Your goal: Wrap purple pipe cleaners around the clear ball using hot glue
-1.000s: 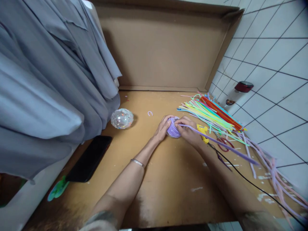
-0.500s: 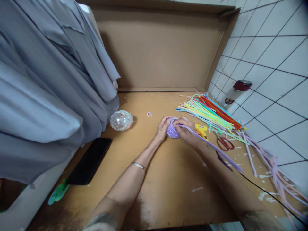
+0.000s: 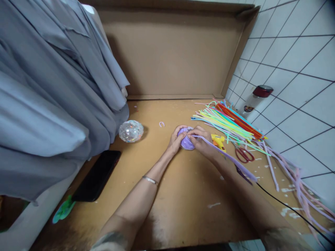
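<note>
A small round purple coil (image 3: 187,142) of fuzzy stems is between my two hands over the middle of the table. My left hand (image 3: 177,138) wraps its left side, with the thumb laid across the front. On its right, my right hand (image 3: 202,139) pinches a long purple stem (image 3: 231,158) against the coil. The loose part of that stem trails over my right forearm toward the lower right. My hands partly cover the coil.
A clear speckled ball (image 3: 131,131) and a black phone (image 3: 96,176) lie left. A yellow glue gun (image 3: 218,142), red-handled scissors (image 3: 244,154), bundled colourful stems (image 3: 227,120) and a red-lidded jar (image 3: 255,101) are right. Cardboard (image 3: 172,55) stands behind; grey cloth (image 3: 52,87) hangs left.
My left thumb has moved right across the front of the coil. The loose end of the purple stem has shifted slightly left and up.
</note>
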`<state>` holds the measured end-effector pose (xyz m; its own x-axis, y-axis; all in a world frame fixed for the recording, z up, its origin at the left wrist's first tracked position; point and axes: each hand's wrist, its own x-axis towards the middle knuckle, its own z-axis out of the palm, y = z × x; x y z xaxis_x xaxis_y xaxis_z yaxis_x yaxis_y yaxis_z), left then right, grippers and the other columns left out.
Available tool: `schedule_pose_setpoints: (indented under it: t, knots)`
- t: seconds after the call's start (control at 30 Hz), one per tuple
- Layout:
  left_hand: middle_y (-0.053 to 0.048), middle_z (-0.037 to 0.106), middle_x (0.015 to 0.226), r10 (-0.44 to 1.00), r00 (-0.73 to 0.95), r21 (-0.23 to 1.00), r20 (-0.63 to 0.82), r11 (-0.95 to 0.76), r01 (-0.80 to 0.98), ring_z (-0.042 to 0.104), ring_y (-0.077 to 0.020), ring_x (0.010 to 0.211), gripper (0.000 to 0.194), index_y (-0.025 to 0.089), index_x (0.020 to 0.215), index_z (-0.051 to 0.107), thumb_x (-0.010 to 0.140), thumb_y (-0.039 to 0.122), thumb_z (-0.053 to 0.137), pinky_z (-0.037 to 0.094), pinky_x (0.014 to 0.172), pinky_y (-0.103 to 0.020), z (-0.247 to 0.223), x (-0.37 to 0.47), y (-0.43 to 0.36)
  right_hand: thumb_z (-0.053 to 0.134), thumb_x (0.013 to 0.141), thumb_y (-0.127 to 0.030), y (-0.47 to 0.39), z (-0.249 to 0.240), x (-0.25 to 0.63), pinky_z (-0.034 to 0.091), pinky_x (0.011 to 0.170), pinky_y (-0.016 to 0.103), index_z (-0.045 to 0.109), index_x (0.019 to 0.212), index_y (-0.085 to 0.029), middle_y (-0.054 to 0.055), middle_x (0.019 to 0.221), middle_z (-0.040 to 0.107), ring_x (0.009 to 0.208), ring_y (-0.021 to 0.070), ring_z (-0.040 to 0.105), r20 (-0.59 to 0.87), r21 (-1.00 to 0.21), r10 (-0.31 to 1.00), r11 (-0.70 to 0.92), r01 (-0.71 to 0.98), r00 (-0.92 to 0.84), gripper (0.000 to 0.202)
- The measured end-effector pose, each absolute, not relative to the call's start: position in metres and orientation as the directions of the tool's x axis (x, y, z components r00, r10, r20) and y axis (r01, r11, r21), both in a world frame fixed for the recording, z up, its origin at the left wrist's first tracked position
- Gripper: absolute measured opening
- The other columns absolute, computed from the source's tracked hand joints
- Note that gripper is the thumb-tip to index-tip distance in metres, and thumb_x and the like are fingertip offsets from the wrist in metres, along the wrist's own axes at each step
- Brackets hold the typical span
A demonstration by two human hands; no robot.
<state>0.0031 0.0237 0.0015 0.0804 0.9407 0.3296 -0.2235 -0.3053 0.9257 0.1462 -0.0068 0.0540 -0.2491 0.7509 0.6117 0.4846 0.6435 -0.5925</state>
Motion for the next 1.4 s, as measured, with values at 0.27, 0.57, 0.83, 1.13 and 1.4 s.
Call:
schedule_pose_setpoints:
  t: [0.27,0.57,0.83,1.13,1.4]
  knots:
    - [-0.004,0.066,0.101,0.939,0.079,0.932,0.334,-0.317,-0.175,0.06,-0.0196,0.096,0.033,0.018,0.103,0.059,0.076,0.036,0.057,0.045,0.09,-0.031,0.003,0.001,0.024,0.062,0.077,-0.025,-0.006,0.055,0.144,0.046,0.066,0.03,0.068,0.081,-0.022,0.002,0.078,0.06,0.071,0.0156,0.057,0.552,-0.658,0.799,0.594,0.463,-0.239,0.007]
    - [-0.006,0.066,0.105,0.933,0.086,0.932,0.348,-0.335,-0.14,0.06,-0.0212,0.101,0.033,0.017,0.103,0.059,0.077,0.038,0.056,0.045,0.094,-0.033,0.004,-0.001,0.024,0.063,0.073,-0.022,-0.004,0.064,0.153,0.044,0.064,0.028,0.059,0.073,-0.021,0.001,0.077,0.055,0.068,0.0141,0.053,0.55,-0.609,0.78,0.619,0.495,-0.299,0.004]
    - [-0.006,0.065,0.107,0.93,0.091,0.931,0.356,-0.344,-0.12,0.059,-0.0214,0.102,0.033,0.017,0.105,0.059,0.078,0.036,0.054,0.045,0.094,-0.032,0.004,-0.001,0.024,0.059,0.075,-0.018,-0.002,0.06,0.149,0.042,0.06,0.027,0.06,0.067,-0.02,0.002,0.075,0.054,0.067,0.0136,0.053,0.585,-0.624,0.763,0.64,0.448,-0.276,0.008]
    - [-0.006,0.065,0.107,0.928,0.086,0.927,0.363,-0.351,-0.132,0.059,-0.0212,0.102,0.034,0.018,0.104,0.06,0.077,0.038,0.056,0.043,0.094,-0.032,0.002,0.0,0.025,0.059,0.073,-0.016,-0.002,0.06,0.149,0.041,0.06,0.027,0.06,0.064,-0.02,0.001,0.073,0.055,0.067,0.0138,0.054,0.564,-0.641,0.777,0.626,0.445,-0.28,0.01]
    - [-0.006,0.067,0.106,0.933,0.072,0.926,0.353,-0.336,-0.174,0.061,-0.0203,0.1,0.037,0.018,0.102,0.061,0.083,0.049,0.051,0.045,0.092,-0.031,0.002,0.001,0.024,0.058,0.071,-0.014,-0.003,0.061,0.148,0.041,0.06,0.027,0.06,0.063,-0.021,0.001,0.073,0.055,0.066,0.0136,0.054,0.564,-0.642,0.779,0.622,0.449,-0.273,0.01]
